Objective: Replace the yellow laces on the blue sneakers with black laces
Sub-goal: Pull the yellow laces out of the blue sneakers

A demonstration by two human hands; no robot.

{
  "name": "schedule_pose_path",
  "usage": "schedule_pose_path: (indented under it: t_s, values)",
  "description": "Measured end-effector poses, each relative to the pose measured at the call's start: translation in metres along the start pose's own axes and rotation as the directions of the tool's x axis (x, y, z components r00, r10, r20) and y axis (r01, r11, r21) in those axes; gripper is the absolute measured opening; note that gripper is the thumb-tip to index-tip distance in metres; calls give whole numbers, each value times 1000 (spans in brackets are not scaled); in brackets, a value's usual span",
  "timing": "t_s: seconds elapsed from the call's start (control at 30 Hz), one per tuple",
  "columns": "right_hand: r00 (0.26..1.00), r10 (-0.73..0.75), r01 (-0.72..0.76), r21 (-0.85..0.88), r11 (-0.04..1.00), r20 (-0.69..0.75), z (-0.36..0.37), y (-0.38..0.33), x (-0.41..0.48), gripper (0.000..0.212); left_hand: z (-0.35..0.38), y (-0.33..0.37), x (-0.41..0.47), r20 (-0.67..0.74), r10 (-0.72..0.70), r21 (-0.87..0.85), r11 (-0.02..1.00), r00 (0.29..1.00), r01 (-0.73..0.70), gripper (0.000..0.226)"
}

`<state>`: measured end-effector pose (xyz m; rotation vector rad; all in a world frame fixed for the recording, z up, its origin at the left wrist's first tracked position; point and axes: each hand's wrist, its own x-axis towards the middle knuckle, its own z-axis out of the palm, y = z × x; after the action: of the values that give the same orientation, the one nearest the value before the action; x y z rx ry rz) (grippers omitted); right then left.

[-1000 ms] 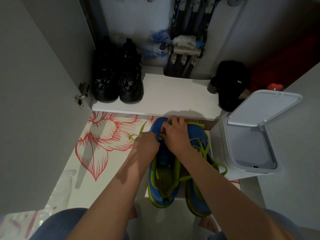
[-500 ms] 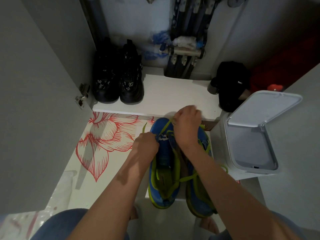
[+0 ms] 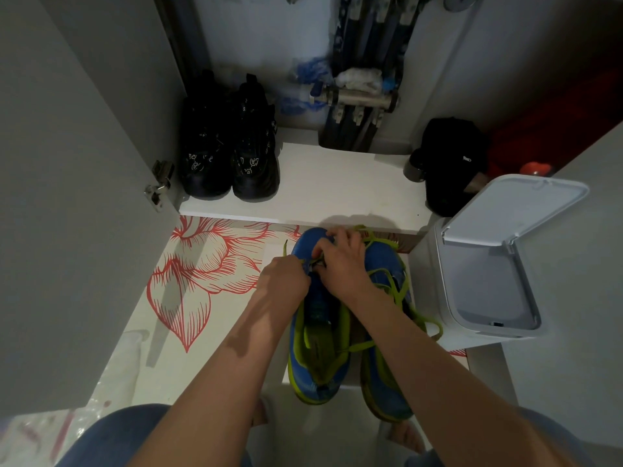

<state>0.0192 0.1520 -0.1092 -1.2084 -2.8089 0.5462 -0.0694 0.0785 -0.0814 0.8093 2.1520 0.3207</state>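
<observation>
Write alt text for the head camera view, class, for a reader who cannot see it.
Both hands, left hand and right hand, work at the toe end of the left blue sneaker, pulling at its yellow lace. The right blue sneaker lies beside it, lace loose. Black shoes stand on a white shelf; an open white bin stands to the right.

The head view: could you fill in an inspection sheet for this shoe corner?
Surface: white floor mat with red flower print.
Job's things: two blue sneakers with yellow-green laces; black laces not seen.
Clutter: pair of black boots on white shelf; black bag; white lidded bin, lid up.
Grippers: left hand and right hand pinch lace at left sneaker's toe end.
Cables: nothing seen.
Surroundings: grey cabinet door.
</observation>
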Motion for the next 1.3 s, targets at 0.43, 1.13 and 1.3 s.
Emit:
schedule_pose_path:
  t_s: [0.43, 1.13, 1.3]
  values:
    - [856, 423, 56, 865, 498, -298, -65, -16, 6, 12, 0, -2, 1, -5, -6, -32, 999, 1000, 6, 28]
    - [992, 60, -22, 314, 949, -112, -88, -6, -5, 17, 0, 2, -2, -19, -4, 33, 999, 1000, 4, 31]
    - [982, -188, 188, -13, 982, -17, -49, -12, -4, 27, -1, 2, -3, -64, 54, 134, 990, 996, -45, 26]
